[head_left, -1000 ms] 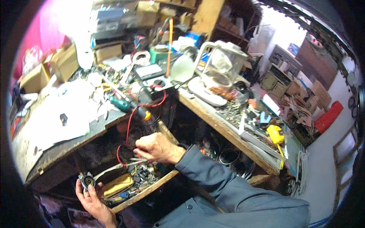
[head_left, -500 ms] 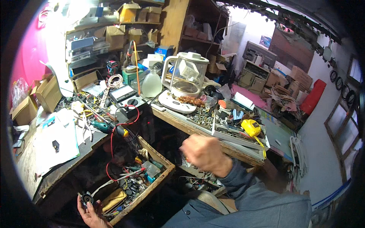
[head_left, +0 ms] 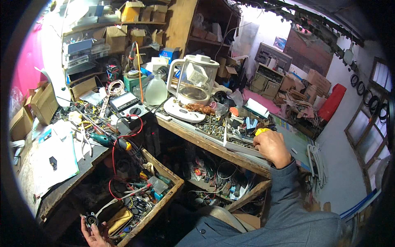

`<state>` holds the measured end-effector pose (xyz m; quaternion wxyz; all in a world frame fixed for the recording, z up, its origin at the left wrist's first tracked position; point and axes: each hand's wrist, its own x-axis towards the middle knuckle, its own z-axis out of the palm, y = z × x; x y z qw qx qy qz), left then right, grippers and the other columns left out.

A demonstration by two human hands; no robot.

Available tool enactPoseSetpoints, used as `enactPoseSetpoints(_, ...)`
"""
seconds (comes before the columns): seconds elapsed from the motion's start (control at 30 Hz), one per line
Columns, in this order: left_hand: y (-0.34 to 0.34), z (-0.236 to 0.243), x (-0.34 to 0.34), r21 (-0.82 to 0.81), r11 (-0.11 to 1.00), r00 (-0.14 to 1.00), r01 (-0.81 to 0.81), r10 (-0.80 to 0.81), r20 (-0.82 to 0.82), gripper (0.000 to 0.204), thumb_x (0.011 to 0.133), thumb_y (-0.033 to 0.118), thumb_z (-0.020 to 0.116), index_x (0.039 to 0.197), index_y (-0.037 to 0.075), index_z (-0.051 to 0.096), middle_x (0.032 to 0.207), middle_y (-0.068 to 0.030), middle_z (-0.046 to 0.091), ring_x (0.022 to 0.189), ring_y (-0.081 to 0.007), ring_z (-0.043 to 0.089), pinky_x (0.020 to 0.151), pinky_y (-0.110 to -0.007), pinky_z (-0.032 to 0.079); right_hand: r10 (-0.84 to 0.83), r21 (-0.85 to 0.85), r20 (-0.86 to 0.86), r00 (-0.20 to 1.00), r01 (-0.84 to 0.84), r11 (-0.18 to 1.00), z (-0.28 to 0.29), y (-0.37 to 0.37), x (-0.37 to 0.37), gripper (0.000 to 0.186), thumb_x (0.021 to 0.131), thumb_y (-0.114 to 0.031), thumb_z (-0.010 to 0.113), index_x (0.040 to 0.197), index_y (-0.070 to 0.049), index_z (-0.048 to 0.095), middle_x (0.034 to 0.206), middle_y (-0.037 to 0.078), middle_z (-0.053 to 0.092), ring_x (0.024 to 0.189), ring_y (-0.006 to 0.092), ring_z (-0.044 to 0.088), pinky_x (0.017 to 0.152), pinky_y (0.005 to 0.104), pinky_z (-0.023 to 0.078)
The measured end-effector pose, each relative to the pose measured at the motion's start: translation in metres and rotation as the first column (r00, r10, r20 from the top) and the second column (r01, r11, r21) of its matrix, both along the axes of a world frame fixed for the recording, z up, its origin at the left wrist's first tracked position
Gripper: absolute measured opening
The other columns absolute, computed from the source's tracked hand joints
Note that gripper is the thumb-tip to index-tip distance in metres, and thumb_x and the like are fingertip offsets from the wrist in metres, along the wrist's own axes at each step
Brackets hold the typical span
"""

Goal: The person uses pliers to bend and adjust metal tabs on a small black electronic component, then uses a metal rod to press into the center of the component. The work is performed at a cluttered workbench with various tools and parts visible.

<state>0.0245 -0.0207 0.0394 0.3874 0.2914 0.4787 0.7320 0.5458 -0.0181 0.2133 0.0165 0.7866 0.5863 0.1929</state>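
At the lower left, my left hand (head_left: 94, 234) is closed on a small round black part (head_left: 92, 221) with metal rings, beside the open wooden drawer (head_left: 177, 183) of tools. My right hand (head_left: 269, 146) is curled over a white sectioned tray (head_left: 232, 143) of small hardware, against a yellow tape measure (head_left: 262, 131) that it largely covers; its fingertips and whatever they hold are hidden. A multimeter (head_left: 127, 105) with red and black leads (head_left: 113, 160) sits on the cluttered bench, left of a clear kettle (head_left: 197, 78) with a white base.
Pliers (head_left: 85, 144) and papers (head_left: 55, 160) lie on the left bench top (head_left: 72, 185). The right bench's wooden edge (head_left: 197, 144) crosses the middle, with a cluttered shelf (head_left: 197, 185) below. Boxes (head_left: 131, 12) fill back shelves; a red roll (head_left: 331, 103) stands near the right wall.
My right hand has travelled right and up from above the drawer to the tray and tape measure. My left hand still holds the round part, now lower in view as the view has shifted.
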Motion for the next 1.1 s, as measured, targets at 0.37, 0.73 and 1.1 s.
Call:
enactPoseSetpoints(0.37,-0.006,-0.015,-0.018,-0.017,0.996,0.996,-0.088,0.088,0.026,0.044,0.105,0.008,0.057,0.148,0.006,0.048,0.13,-0.013,0.065,0.107,-0.021,0.068,0.089,-0.035,0.06,0.374,0.521,-0.234,0.898,-0.209,0.827,0.016,0.04,-0.061,0.016,0.103,-0.02,0.057,0.106,-0.005,0.053,0.072,0.017,0.066,0.062,0.0342,0.065,0.056,0.0455,0.047)
enactPoseSetpoints(0.73,-0.015,-0.012,-0.009,0.053,0.999,0.999,0.008,-0.01,0.042,0.051,0.091,-0.008,0.068,0.137,-0.003,0.047,0.113,-0.014,0.066,0.091,-0.0211,0.072,0.082,-0.035,0.064,-0.006,0.441,-0.757,-0.654,-0.518,0.733,-0.086,0.104,-0.272,0.02,0.097,-0.007,0.072,0.111,0.0,0.061,0.094,0.012,0.073,0.078,0.0158,0.072,0.067,0.0277,0.058)
enactPoseSetpoints(1.1,-0.085,-0.023,-0.005,0.029,0.99,0.986,-0.137,0.139,-0.086,0.051,0.078,-0.012,0.082,0.119,0.0,0.054,0.131,-0.0139,0.059,0.11,-0.0179,0.066,0.1,-0.031,0.055,-0.311,0.415,-0.752,-0.582,-0.783,0.462,-0.166,0.08,-0.402,0.014,0.101,-0.003,0.066,0.104,-0.002,0.053,0.093,0.008,0.07,0.079,0.0157,0.073,0.068,0.0271,0.061)
